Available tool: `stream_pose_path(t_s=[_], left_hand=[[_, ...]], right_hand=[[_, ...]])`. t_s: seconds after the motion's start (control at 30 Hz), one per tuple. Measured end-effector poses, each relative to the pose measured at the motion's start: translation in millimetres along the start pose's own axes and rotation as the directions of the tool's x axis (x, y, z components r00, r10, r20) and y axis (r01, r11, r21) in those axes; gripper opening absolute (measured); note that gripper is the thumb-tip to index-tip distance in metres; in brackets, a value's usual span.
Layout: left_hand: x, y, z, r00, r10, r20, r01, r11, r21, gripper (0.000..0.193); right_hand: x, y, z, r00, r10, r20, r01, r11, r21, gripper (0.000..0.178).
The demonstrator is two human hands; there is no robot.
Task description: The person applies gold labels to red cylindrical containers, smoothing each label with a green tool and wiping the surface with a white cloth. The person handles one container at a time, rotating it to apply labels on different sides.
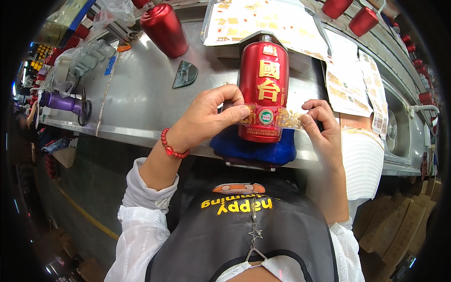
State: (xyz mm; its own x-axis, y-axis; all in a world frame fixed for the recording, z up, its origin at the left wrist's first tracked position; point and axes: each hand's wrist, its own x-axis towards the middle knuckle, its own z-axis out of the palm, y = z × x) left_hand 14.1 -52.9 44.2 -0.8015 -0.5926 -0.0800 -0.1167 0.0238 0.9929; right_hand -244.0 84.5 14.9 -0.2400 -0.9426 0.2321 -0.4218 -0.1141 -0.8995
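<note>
A red bottle (263, 61) with raised gold characters lies on its back in a stand, its neck pointing away from me. Under its base is a blue cloth pad (282, 152). Across the lower part of the bottle runs a clear decal strip (287, 117) with gold pattern and a round green and white emblem. My left hand (213, 110) pinches the strip's left end between thumb and forefinger. At the other end, my right hand (322, 124) grips the strip the same way. The strip's middle lies over the bottle; whether it is stuck down I cannot tell.
Another red bottle (164, 30) stands at the back left, near a dark flat scraper-like piece (185, 74). Behind my bottle is a tray (324, 35) with decal sheets. More sheets (347, 84) hang at the right beside a metal sink (397, 127). A purple heat gun-like tool (61, 101) lies far left.
</note>
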Motion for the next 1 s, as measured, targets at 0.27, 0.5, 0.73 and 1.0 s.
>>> stream_pose_path(t_s=[0.27, 0.5, 0.73, 1.0], left_hand=[[1, 3, 1, 1.0, 0.004, -0.007, -0.004, 1.0, 0.026, 0.017], [1, 1, -1, 0.999, 0.038, -0.013, -0.036, 0.994, 0.105, 0.018], [2, -3, 0, 0.996, 0.069, -0.058, -0.057, 0.981, 0.186, 0.025], [-4, -46, 20, 0.897, 0.331, -0.293, -0.271, 0.935, 0.229, 0.076]], right_hand=[[0, 3, 2, 0.999, 0.01, 0.031, -0.01, 1.0, 0.001, 0.02], [1, 7, 5, 1.0, 0.001, 0.013, -0.001, 1.0, 0.002, 0.022], [0, 15, 5, 0.999, 0.007, 0.044, -0.005, 0.999, -0.047, 0.018], [-1, -6, 17, 0.998, 0.049, 0.038, -0.052, 0.995, 0.086, 0.045]])
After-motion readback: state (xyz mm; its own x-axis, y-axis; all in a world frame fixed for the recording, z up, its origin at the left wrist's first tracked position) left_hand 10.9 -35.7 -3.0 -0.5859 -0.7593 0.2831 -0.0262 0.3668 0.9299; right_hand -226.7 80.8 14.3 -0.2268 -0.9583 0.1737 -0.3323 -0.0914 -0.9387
